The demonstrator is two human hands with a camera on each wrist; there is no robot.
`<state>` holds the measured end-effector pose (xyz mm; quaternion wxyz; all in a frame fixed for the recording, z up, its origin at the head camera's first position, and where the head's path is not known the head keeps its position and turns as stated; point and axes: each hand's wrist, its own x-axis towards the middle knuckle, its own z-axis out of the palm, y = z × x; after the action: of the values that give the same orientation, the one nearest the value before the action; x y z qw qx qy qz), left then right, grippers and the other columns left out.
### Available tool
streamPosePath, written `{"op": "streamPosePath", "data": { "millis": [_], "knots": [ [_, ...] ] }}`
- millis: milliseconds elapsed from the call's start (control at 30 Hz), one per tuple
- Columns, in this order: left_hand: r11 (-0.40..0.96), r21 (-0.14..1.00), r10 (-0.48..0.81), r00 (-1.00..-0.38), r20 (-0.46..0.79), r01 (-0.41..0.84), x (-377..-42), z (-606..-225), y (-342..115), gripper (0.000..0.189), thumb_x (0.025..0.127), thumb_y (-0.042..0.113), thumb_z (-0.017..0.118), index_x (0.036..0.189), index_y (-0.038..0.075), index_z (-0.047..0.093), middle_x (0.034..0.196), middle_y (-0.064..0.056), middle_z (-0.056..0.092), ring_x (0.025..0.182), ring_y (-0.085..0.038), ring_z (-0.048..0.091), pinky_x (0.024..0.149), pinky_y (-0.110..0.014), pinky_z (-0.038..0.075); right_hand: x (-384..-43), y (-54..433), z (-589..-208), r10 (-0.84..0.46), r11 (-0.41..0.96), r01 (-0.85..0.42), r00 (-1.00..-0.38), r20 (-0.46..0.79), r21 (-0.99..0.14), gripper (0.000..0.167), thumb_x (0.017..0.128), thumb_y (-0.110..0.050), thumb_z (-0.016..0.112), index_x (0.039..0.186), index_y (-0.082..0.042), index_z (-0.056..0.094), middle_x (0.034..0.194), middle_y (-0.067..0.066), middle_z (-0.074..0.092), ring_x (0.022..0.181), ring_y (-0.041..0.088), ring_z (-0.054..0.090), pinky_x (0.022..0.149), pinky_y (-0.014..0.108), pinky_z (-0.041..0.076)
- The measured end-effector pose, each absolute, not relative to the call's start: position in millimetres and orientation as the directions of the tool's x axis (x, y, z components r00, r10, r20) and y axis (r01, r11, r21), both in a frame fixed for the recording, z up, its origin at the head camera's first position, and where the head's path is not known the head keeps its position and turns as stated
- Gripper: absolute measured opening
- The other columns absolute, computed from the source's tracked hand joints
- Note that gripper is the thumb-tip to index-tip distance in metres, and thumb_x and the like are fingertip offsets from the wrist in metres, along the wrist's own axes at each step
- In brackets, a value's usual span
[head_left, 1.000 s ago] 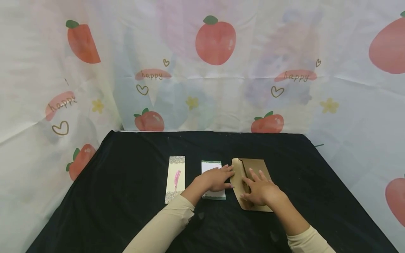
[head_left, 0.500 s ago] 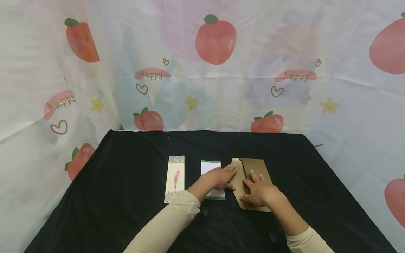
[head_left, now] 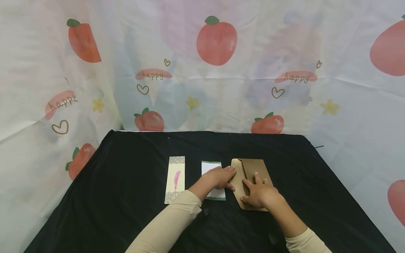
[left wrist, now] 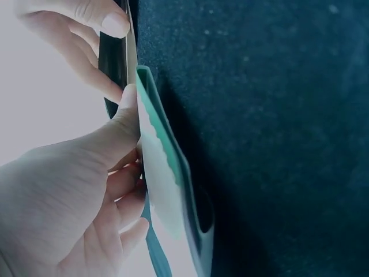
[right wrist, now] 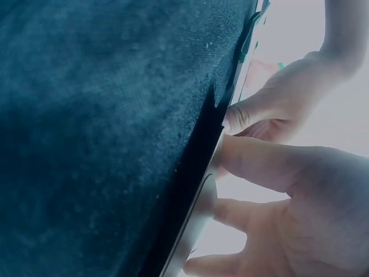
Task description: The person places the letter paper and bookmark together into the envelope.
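A gold envelope [head_left: 253,165] lies on the black cloth, its long flap along the left side. My right hand [head_left: 261,193] rests on it with fingers spread, the thumb low on the flap and the fingertips around the flap's edge. From the left, my left hand [head_left: 218,177] reaches across a white card with green borders [head_left: 211,165], partly hiding it. Its fingertips touch the envelope's left edge, and the thumb sits lower on that same edge. In the left wrist view the folded green edge of the card [left wrist: 164,144] shows beneath this hand.
Left of the hands lies a long cream card [head_left: 169,179] with lace-like bands and a pink tassel picture. The black cloth [head_left: 139,168] covers the table. Behind and beside it hangs a pale curtain [head_left: 177,42] printed with fruit.
My left hand has slid slightly right onto the envelope's left edge. The fingers of my right hand have shifted a little on the envelope. The cards stay where they were.
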<state>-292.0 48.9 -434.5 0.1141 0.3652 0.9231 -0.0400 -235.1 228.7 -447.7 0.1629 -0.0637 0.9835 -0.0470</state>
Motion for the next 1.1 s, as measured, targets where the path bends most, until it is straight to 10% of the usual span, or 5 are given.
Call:
{"op": "streamPosePath", "data": {
  "millis": [400, 1100],
  "knots": [
    [0.719, -0.019, 0.674, -0.703, -0.23, 0.695, -298, -435, 52, 0.074, 0.098, 0.053, 0.064, 0.157, 0.013, 0.044, 0.165, -0.002, 0.035, 0.149, -0.013, 0.033, 0.117, -0.033, 0.031, -225, 222, -425, -0.126, 0.986, -0.088, -0.951, -0.283, -0.145, 0.079, 0.089, -0.056, 0.075, 0.145, -0.006, 0.049, 0.149, 0.042, 0.032, 0.111, 0.056, 0.058, 0.09, 0.074, 0.044],
    [0.727, 0.002, 0.669, -0.708, -0.226, 0.687, -298, -439, 50, 0.076, 0.096, 0.053, 0.066, 0.158, 0.013, 0.043, 0.165, -0.003, 0.035, 0.148, -0.013, 0.034, 0.115, -0.029, 0.033, -215, 212, -407, -0.159, 0.984, -0.145, -0.975, -0.157, -0.101, 0.067, 0.087, -0.047, 0.081, 0.133, -0.003, 0.063, 0.12, 0.033, 0.064, 0.108, 0.054, 0.061, 0.076, 0.066, 0.052]
  ]
}}
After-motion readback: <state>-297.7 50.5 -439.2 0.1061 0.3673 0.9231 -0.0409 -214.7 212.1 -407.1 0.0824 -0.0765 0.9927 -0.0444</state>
